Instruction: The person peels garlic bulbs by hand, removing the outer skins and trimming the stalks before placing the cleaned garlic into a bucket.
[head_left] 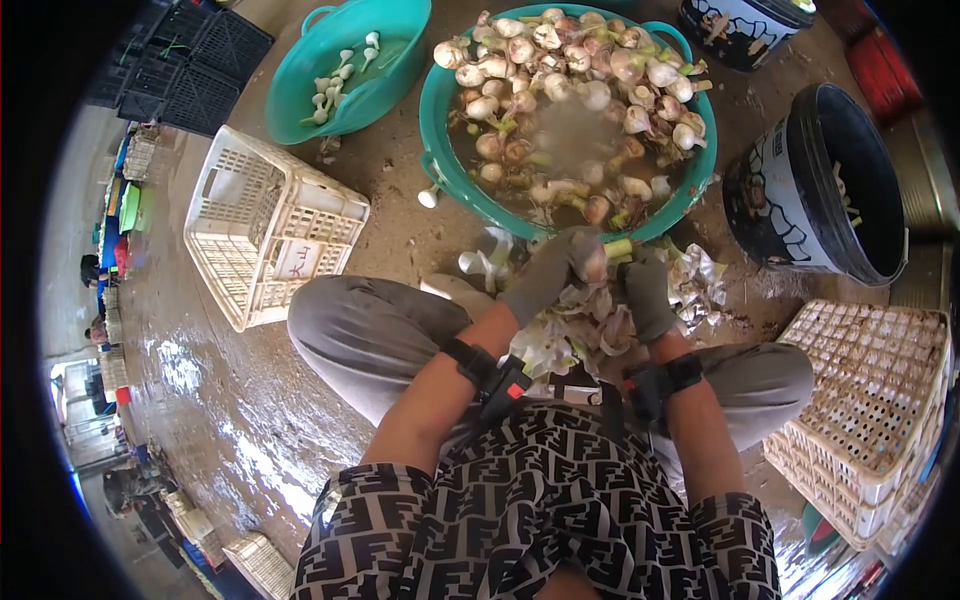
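Both gloved hands met over a single garlic bulb (597, 262): the left hand (545, 275) was wrapped around the bulb, fingers closed on it, while the right hand (648, 290) pinched narrowly at its green stalk end just beside. The bulb sat in front of the person's knees, right at the near rim of the big tub.

Far to the left of the grip, a white slatted crate (265, 225) lay on the wet muddy floor, and beyond it stood a smaller teal basin (340, 75) with a few cleaned white garlic bulbs (345, 70) inside. Dark plastic crates (195, 60) were stacked further off in that corner.

Directly beyond the grip stood the large teal tub (450, 165), filled with murky water and a heap of unpeeled garlic (570, 80), several with green stems. Under and around the hands lay a pile of stripped garlic skins (585, 330), resting between the person's knees.

Right of the grip stood a black bucket (790, 200), its inside mostly in shadow. A second black bucket (740, 30) stood further away behind the tub. Nearest on the right, another white slatted crate (865, 400) sat beside the person's knee.
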